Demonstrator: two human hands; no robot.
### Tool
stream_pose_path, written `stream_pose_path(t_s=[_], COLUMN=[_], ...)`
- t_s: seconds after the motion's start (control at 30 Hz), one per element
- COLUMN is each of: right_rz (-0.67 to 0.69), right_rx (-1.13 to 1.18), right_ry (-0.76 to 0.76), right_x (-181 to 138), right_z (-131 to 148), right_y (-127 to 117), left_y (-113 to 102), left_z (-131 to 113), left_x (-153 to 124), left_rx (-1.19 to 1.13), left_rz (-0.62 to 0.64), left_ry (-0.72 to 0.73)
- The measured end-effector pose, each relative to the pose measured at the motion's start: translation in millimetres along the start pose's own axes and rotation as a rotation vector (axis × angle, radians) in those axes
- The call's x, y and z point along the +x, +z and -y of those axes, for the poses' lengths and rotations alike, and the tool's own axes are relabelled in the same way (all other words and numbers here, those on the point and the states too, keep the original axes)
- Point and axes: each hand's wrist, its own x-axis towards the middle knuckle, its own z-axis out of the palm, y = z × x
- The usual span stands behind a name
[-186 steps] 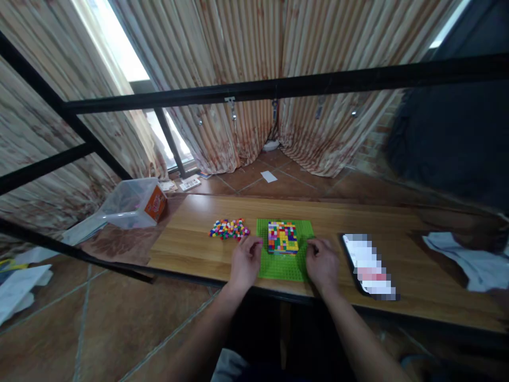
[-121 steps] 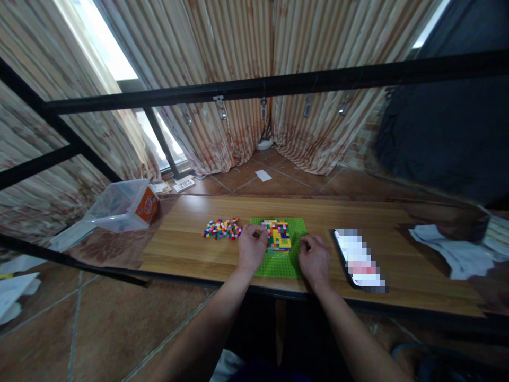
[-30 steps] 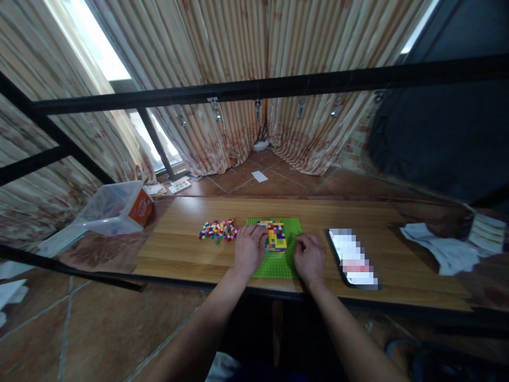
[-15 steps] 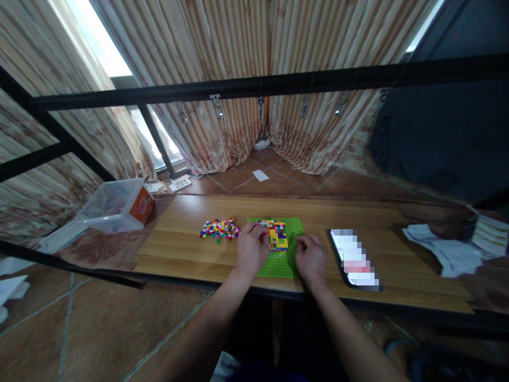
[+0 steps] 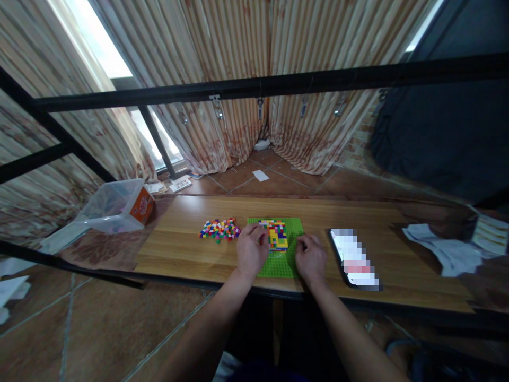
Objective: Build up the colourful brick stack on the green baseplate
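Observation:
A green studded baseplate (image 5: 278, 268) lies on the wooden table, and a low block of multicoloured toy bricks (image 5: 280, 241) is built on it. My left hand (image 5: 252, 250) is at the left side of this block, thumb and fingers bent together in a pinch. Whatever the fingertips hold, if anything, is too small to make out. At the right edge of the baseplate my right hand (image 5: 311, 260) rests with its fingers curled in; its fingertips are partly hidden. Just left of my left hand lies a pile of loose small bricks (image 5: 219, 229) in many colours.
A phone (image 5: 353, 260) with a blurred screen lies right of my right hand. Crumpled papers (image 5: 443, 246) are at the table's right end. A clear plastic bin (image 5: 113, 209) with an orange label stands at the left. A black metal rail (image 5: 238, 88) crosses before the curtains.

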Motion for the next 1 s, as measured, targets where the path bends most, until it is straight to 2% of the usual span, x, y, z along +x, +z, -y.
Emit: stream_pose_path(t_s=[0.43, 1.0], right_rz=[-0.009, -0.006], right_rx=[-0.001, -0.007], right_ry=[-0.016, -0.027], right_x=[-0.2, -0.4], right_z=[0.9, -0.5], right_y=[0.2, 0.2], left_y=[-0.8, 0.5], left_z=[4.1, -0.1], left_x=[-17.9, -19.1], left_rx=[0.119, 0.183], left_rz=[0.037, 0.054], left_ry=[0.128, 0.092])
